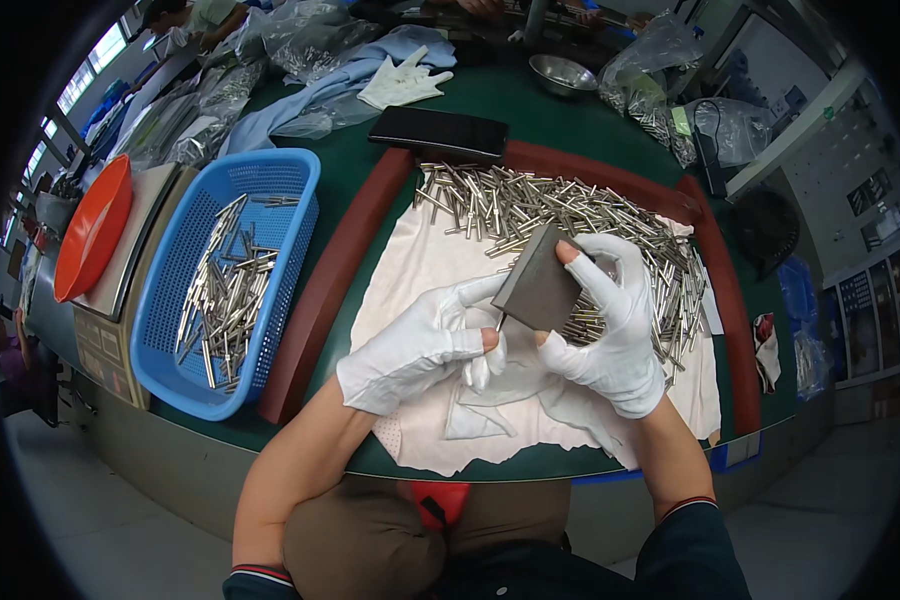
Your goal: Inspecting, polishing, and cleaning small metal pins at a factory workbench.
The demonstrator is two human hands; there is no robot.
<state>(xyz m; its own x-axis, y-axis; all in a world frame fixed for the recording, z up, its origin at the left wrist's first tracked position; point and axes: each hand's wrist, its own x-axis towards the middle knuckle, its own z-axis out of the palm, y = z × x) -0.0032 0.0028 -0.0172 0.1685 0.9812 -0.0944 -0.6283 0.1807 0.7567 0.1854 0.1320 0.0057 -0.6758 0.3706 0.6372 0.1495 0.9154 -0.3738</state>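
My right hand [610, 330], in a white glove with bare thumb and fingertip, grips a dark grey rectangular block [544, 282] tilted above the cloth. My left hand [425, 345], gloved the same way, pinches a thin metal pin [501, 321] whose upper end meets the lower left edge of the block. Most of that pin is hidden by my fingers and the block. Beneath both hands lies a pale pink cloth [395, 300], with a crumpled white cloth [480, 415] on top. Many loose metal pins [510, 205] are heaped beyond and right of my hands.
Dark red rails [340, 290] frame the cloth on the left, back and right. At left stand a blue basket [305, 215] of metal pins, a scale [105, 350] and an orange-red dish [95, 230]. Behind are a black phone [438, 132], a white glove [406, 80] and a metal bowl [563, 72].
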